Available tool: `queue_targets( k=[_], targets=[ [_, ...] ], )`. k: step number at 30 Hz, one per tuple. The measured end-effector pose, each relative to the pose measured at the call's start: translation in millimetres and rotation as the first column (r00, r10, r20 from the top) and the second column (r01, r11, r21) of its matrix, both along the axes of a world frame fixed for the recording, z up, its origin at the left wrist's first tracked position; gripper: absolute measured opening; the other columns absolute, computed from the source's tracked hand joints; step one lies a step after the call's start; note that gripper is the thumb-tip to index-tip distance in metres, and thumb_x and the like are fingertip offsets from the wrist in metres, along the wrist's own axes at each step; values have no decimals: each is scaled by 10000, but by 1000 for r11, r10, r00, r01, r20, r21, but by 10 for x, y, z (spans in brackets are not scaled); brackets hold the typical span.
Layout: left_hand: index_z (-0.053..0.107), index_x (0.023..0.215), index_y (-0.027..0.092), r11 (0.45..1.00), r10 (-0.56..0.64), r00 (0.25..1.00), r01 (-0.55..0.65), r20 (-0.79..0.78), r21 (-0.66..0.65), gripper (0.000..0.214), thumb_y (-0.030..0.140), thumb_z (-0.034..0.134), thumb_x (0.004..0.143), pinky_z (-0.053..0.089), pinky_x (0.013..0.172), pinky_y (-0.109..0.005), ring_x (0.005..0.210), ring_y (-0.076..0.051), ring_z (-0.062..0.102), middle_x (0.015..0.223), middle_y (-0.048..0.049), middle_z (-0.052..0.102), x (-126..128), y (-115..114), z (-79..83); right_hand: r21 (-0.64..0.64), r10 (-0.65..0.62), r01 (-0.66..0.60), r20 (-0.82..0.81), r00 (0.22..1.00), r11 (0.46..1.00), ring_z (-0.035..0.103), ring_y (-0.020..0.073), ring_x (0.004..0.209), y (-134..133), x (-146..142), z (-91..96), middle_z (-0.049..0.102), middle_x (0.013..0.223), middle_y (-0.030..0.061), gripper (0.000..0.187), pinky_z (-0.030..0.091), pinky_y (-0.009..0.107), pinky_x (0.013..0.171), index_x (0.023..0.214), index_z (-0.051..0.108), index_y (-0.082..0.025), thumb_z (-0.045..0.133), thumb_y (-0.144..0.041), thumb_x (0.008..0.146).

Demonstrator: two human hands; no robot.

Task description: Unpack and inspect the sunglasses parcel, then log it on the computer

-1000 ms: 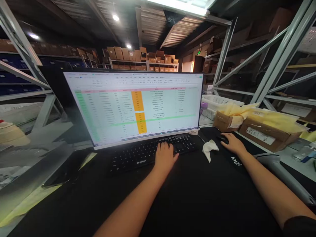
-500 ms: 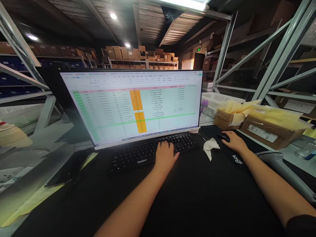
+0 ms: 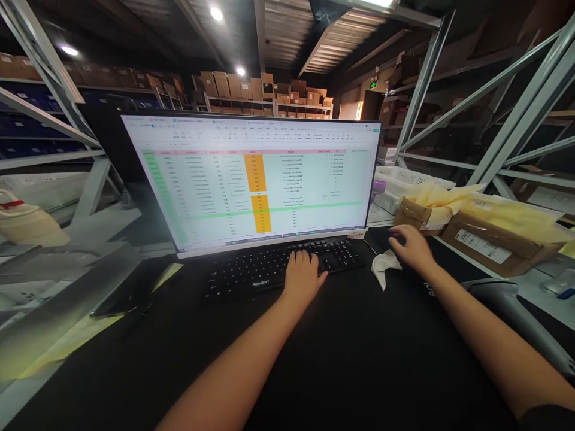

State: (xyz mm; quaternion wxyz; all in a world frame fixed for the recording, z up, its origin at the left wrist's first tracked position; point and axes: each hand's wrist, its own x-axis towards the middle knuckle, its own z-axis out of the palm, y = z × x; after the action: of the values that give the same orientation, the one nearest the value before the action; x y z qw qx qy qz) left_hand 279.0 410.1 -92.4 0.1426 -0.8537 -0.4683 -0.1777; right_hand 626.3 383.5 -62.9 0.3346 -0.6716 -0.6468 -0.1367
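My left hand (image 3: 304,275) rests on the black keyboard (image 3: 251,272), its fingers spread over the keys on the right part of the letter block. It holds nothing. To the right, my right hand (image 3: 413,248) hovers above the black desk mat, thumb and fingers apart and pointing left. A mouse cannot be made out against the dark mat around it. Close to its fingertips lies a crumpled white tissue (image 3: 385,267). Behind the keyboard stands a wide monitor (image 3: 296,179) with a spreadsheet, showing orange cells and a green highlighted row.
A grey handheld scanner (image 3: 516,305) lies beside my right forearm. Cardboard boxes (image 3: 487,242) of yellow packets and white baskets (image 3: 413,179) stand at the right. A dark phone-like slab (image 3: 130,287) lies at the left on yellow paper. Metal shelving surrounds the desk.
My right hand has come up off the black mouse, shifting slightly left with the fingers spread. My left hand stays on the keyboard. The view has tilted slightly.
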Motion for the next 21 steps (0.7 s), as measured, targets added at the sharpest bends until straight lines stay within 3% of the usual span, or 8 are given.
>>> queue_targets(
  k=[2,7,13,17,21],
  targets=[
    [605,1341,84,1000,-2,1000,2,10,-2,531,470,518,987,326,1194,-506,1312,-360,534,1387,-233,613,-3,-1,4,-71,110,-108,21,994,992,648,250,1046,105,-367,-81,707,1127,104,370,531,436,975,1146,717,-216,500,-413,919],
    [603,1344,71,1000,-3,1000,3,13,-2,551,480,530,982,324,1195,-501,1303,-361,538,1387,-240,610,-7,-4,12,-153,241,-231,55,969,961,580,265,1247,250,-912,-358,648,1301,116,414,478,465,1089,1265,673,-226,496,-456,970],
    [599,1355,64,1000,10,1000,-10,0,9,553,467,544,980,322,1203,-496,1321,-358,537,1399,-242,606,-3,-9,16,-187,237,-220,75,969,957,529,299,1332,261,-1025,-404,574,1403,138,496,449,513,1122,1363,627,-249,468,-534,989],
    [592,1367,58,1000,16,1000,-16,-14,7,567,473,533,984,324,1201,-501,1328,-365,530,1416,-249,593,-3,-3,9,-189,245,-225,90,965,956,489,320,1374,285,-1046,-377,539,1464,124,480,423,549,1138,1314,668,-277,464,-563,987],
    [599,1355,63,1000,9,1000,-9,-5,6,556,469,536,980,322,1202,-500,1315,-361,536,1408,-247,596,-6,-1,6,-189,263,-244,80,961,951,501,310,1362,338,-1031,-347,591,1420,124,503,407,553,1150,1307,667,-254,425,-570,1001]
  ],
)
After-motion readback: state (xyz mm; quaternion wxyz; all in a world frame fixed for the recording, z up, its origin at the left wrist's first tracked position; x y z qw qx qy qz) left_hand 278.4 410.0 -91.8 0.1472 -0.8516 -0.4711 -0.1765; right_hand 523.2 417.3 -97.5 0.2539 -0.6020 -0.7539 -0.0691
